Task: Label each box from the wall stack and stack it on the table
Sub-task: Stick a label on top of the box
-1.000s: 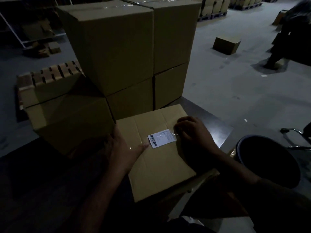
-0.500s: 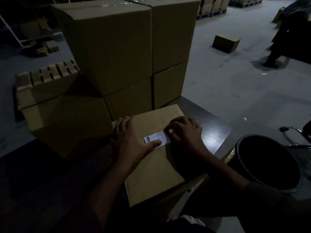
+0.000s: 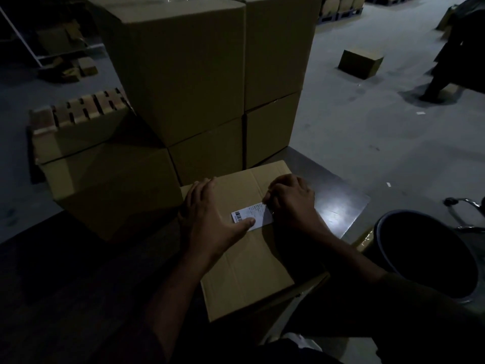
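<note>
Cardboard box [image 3: 244, 258] lies on the dark table [image 3: 338, 206] right in front of the person, top face up, with a white barcode label [image 3: 250, 218] on its far half. Half a second ago the label sat at much the same spot, with both hands already on it; a second ago the left hand lay lower on the box's left edge and the right was a fist beside the label, so both have since closed in. The left hand [image 3: 210, 219] now lies flat on the box top, fingers straight and spread toward the far edge, thumb pressing down on the label's left end by the barcode. The right hand [image 3: 294, 203] has its fingers curled over the label's right end; its fingertips are hidden under the knuckles, so I cannot tell whether they pinch the label or only press it.

Dim light makes the label's print unreadable, and the box's near corner and side are lost in shadow behind the forearms. Just beyond the box, stacked boxes [image 3: 199, 82] stand two high on the table, touching a lower box [image 3: 110, 190] to the left. A round dark bin [image 3: 420, 258] sits beside the table on the right. Farther off on the floor are a lone small box [image 3: 360, 63] and a second person [image 3: 456, 48], cut off by the picture's edge.
</note>
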The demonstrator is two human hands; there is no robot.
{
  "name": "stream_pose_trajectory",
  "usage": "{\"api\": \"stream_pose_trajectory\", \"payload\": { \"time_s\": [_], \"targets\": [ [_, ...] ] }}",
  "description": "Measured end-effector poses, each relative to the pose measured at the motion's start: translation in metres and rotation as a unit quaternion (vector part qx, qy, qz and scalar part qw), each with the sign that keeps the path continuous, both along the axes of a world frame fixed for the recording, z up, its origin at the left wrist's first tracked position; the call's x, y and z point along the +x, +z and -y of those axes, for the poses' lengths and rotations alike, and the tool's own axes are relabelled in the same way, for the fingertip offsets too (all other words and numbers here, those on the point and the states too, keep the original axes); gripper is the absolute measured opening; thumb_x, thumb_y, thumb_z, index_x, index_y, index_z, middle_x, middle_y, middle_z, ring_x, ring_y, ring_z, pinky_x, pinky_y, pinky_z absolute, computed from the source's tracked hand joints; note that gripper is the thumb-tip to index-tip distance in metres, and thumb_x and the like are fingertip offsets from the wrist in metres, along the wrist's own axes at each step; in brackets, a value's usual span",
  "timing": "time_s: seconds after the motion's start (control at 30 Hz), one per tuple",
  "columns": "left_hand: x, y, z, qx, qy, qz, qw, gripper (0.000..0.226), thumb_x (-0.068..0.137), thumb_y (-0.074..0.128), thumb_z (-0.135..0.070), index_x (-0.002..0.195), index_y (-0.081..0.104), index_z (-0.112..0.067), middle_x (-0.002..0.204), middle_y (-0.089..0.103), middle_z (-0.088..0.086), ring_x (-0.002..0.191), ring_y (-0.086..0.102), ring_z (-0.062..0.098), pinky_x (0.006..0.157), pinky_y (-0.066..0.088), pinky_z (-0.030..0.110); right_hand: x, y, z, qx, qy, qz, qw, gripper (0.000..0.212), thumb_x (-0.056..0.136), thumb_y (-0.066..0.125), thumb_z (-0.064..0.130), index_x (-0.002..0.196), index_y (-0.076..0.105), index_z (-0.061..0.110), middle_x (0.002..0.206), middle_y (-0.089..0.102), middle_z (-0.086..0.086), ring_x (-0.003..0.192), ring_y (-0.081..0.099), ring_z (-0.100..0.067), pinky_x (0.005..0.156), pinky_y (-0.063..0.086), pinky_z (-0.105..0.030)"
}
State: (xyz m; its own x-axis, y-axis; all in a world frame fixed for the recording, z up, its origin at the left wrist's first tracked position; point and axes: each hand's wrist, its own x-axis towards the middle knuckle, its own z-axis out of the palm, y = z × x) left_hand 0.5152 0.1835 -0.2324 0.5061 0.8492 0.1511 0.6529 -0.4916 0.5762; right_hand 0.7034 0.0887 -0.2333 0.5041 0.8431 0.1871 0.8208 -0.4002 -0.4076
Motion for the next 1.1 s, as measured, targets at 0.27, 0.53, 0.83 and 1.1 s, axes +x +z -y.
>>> {"api": "stream_pose_trajectory", "payload": {
  "time_s": [0.27, 0.53, 0.83, 1.1],
  "targets": [
    [0.0012, -0.0026, -0.0014, 0.001, 0.005, -0.004, 1.0, 0.127, 0.061, 0.08, -0.079, 0.162, 0.019, -0.032, 0.171, 0.02, -0.003, 0.159, 0.012, 0.018, 0.124, 0.022, 0.056, 0.0058, -0.0057, 0.0048, 0.03, 0.001, -0.032, 0.999, 0.033, 0.09, 0.038, 0.048, 0.088, 0.068, 0.036, 0.124, 0.054, 0.011, 0.123, 0.038, -0.015, 0.098, 0.029, -0.039],
    [-0.0004, -0.0009, -0.0007, -0.008, 0.005, 0.012, 1.0, 0.127, 0.06, 0.08, -0.079, 0.162, 0.02, -0.032, 0.171, 0.023, -0.001, 0.158, 0.015, 0.02, 0.124, 0.026, 0.058, 0.0055, -0.0007, 0.0008, 0.013, 0.001, -0.038, 0.999, 0.041, 0.085, 0.03, 0.048, 0.084, 0.068, 0.035, 0.127, 0.055, 0.008, 0.127, 0.038, -0.018, 0.098, 0.03, -0.043],
    [-0.0003, -0.0011, -0.0007, -0.012, 0.004, 0.013, 1.0, 0.128, 0.061, 0.08, -0.079, 0.163, 0.019, -0.033, 0.171, 0.022, -0.001, 0.159, 0.015, 0.019, 0.125, 0.024, 0.057, 0.0084, 0.0, -0.0007, 0.003, 0.001, -0.043, 0.999, 0.051, 0.081, 0.021, 0.053, 0.087, 0.068, 0.034, 0.129, 0.055, 0.007, 0.128, 0.037, -0.019, 0.097, 0.031, -0.044],
    [0.0001, -0.0046, -0.0029, -0.014, 0.0, 0.019, 1.0, 0.128, 0.061, 0.082, -0.079, 0.163, 0.021, -0.031, 0.171, 0.022, 0.0, 0.159, 0.013, 0.019, 0.125, 0.023, 0.057, 0.0073, 0.0006, 0.0006, 0.019, 0.0, -0.048, 0.999, 0.045, 0.082, 0.026, 0.055, 0.089, 0.066, 0.038, 0.129, 0.055, 0.006, 0.128, 0.04, -0.02, 0.099, 0.032, -0.044]
  ]
}}
